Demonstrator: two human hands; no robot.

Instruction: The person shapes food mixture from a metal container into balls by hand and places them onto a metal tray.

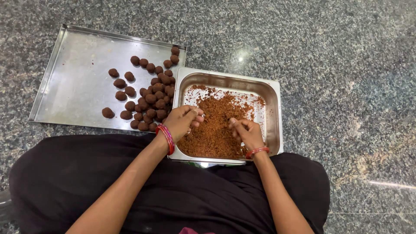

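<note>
A deep steel pan (272,92) sits in front of my lap and holds a heap of brown crumbly mixture (219,125). My left hand (183,120) hovers over the pan's left rim with its fingers curled around a small bit of the mixture. My right hand (247,132) rests on the heap, fingers pinched into the crumbs. Both wrists wear red bangles. To the left lies a flat steel tray (73,82) with several round brown balls (151,97) clustered along its right side.
The pan and tray rest on a speckled grey granite floor (346,65). My lap in black cloth (173,190) fills the lower part of the view, touching the pan's near edge.
</note>
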